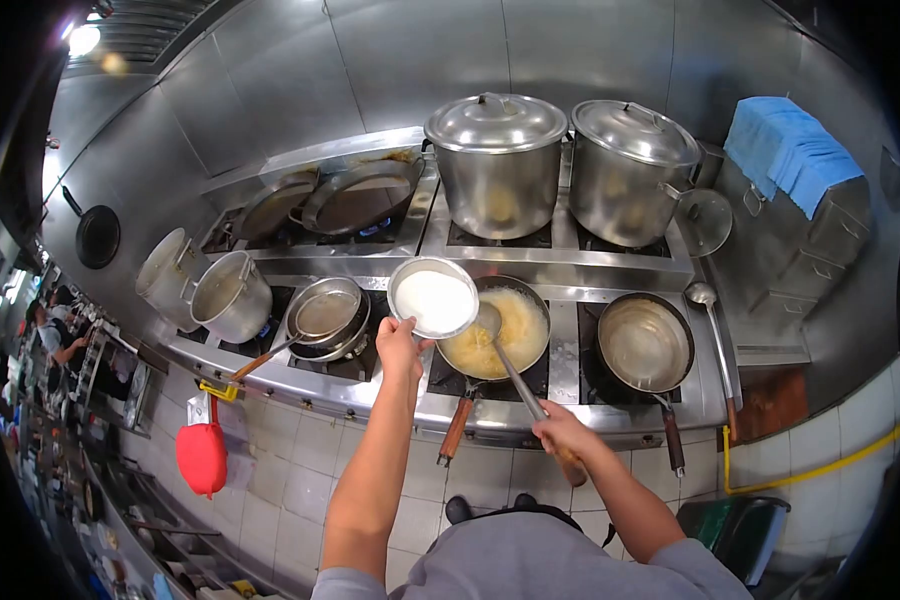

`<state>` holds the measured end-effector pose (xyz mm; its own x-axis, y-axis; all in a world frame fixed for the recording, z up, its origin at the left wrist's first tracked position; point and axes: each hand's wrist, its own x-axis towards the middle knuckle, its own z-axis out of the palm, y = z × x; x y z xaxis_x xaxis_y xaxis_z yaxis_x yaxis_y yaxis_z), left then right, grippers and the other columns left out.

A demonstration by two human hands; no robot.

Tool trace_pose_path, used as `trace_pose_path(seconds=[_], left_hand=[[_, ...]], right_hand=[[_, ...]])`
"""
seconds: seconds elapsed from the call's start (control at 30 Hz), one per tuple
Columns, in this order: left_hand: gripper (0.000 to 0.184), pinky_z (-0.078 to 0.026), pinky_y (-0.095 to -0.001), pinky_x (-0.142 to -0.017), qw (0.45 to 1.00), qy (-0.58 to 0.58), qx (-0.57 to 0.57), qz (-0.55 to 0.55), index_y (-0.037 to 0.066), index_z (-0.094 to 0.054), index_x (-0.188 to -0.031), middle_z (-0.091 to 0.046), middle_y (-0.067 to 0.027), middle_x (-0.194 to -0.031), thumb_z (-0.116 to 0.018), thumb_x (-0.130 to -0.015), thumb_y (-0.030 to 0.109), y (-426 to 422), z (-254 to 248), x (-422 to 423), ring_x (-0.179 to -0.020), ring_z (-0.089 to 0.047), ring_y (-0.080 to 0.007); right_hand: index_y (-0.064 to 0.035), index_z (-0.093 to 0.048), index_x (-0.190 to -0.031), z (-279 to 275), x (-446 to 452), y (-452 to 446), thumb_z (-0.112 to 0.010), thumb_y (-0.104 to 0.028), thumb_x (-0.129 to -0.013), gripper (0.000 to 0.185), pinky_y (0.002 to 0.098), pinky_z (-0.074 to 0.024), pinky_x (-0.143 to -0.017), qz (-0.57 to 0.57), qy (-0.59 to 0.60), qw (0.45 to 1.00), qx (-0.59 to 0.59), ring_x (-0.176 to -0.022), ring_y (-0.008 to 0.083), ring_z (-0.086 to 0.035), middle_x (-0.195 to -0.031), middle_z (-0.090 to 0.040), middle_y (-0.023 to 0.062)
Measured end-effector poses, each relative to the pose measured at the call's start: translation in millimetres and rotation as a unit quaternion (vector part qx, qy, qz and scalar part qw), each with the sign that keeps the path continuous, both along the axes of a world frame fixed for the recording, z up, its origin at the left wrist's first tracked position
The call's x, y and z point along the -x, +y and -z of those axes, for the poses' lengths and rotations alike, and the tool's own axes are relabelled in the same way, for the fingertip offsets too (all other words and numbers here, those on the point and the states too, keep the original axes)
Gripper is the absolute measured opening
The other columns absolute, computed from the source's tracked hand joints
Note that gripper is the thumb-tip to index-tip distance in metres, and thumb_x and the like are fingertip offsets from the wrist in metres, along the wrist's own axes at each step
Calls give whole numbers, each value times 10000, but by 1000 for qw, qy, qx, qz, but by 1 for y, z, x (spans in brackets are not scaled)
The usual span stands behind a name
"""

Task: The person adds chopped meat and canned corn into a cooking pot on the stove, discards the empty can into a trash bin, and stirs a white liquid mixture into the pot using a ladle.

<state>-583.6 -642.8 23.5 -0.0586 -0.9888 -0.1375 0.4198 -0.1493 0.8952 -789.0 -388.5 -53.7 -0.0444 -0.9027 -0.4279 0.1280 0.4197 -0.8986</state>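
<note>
My left hand (400,348) grips the rim of a round metal bowl (432,297) with white contents, held tilted beside and above a frying pan (460,375). Closed around a long handle, my right hand (562,430) holds a ladle (515,372) whose head rests in the pan. Pale yellow, frothy food (510,335) fills the pan, which sits on a burner with its wooden handle toward me. Whether the white contents are liquid or powder I cannot make out.
Two lidded stockpots (500,190) stand behind. Right of my pan is another pan (645,345), then a long ladle (712,320) at the stove's edge. To the left are a strainer (322,310) and a tall pot (232,295). A red cloth item (201,460) hangs in front.
</note>
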Motion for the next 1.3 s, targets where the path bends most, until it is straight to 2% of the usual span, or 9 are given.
trace_pose_path(seconds=[0.07, 0.27, 0.4, 0.57, 0.77, 0.97, 1.03, 1.1, 1.3], left_hand=[[239, -543, -312, -463, 1000, -11, -3, -4, 131, -392, -756, -520, -19, -808, -571, -854, 8, 3, -7, 2, -686, -564, -141], [226, -549, -321, -496, 1000, -19, 1, -4, 128, -399, -764, -523, -22, -805, -569, -861, 17, 5, 0, 1, -705, -573, -155], [224, -543, -328, -499, 1000, -10, 5, -5, 132, -398, -768, -528, -29, -823, -567, -864, 18, 4, -1, 3, -707, -569, -161], [216, -540, -327, -490, 1000, 3, -3, -12, 128, -402, -782, -548, -50, -859, -567, -867, 19, 2, 9, 2, -726, -581, -177], [166, -554, -331, -503, 998, 31, -46, -8, 105, -419, -840, -565, -80, -891, -560, -873, 23, 4, 11, 0, -747, -594, -205], [138, -601, -401, -623, 988, 102, -118, 0, 74, -412, -908, -565, -125, -969, -539, -885, 26, 22, 9, -8, -859, -618, -297], [139, -605, -412, -652, 986, 110, -125, 2, 72, -411, -917, -560, -134, -991, -538, -885, 26, 30, 9, -14, -888, -618, -319], [143, -599, -412, -675, 985, 118, -127, -7, 76, -413, -917, -550, -135, -1024, -542, -883, 24, 39, 6, -22, -921, -607, -322], [182, -581, -455, -709, 989, 102, -97, -54, 100, -410, -839, -554, -99, -953, -569, -867, 18, 44, 21, -65, -881, -603, -291]], right_hand=[[56, -259, -1371, 81, -8, 4, -596, -214, -828, 694, 341, -496, -504, -35, 472, 866, 164, -523, 210, -586, -787, -604, 125], [16, -357, -1347, -9, 12, 9, -574, -175, -865, 561, 299, -464, -486, 4, -278, 959, -56, -581, 161, -570, -755, -560, 89], [-10, -397, -1277, -9, -14, 9, -571, -167, -866, 473, 303, -459, -467, -21, 227, 972, 51, -546, 167, -574, -742, -556, 78], [-23, -502, -1124, -29, -2, 24, -590, -113, -855, 297, 296, -449, -458, 16, -217, 974, -58, -502, 157, -542, -708, -537, 42], [-27, -459, -1161, -16, -23, 14, -567, -103, -851, 338, 289, -431, -447, 14, 108, 994, -5, -473, 175, -526, -700, -525, 49], [-22, -489, -1091, -12, 10, 9, -577, -164, -856, 288, 309, -457, -472, 30, -354, 934, -25, -547, 151, -560, -750, -554, 54], [-12, -483, -1099, 16, 0, 8, -575, -176, -869, 297, 301, -465, -484, 36, -210, 977, 1, -574, 150, -577, -793, -569, 61], [-13, -403, -1303, 86, -14, 8, -567, -118, -853, 490, 274, -456, -512, 7, 451, 872, 189, -613, 147, -590, -837, -585, 90], [-12, -484, -1162, -24, 12, 16, -553, -132, -869, 324, 279, -459, -501, 39, -311, 949, -31, -536, 155, -567, -757, -581, 83]])
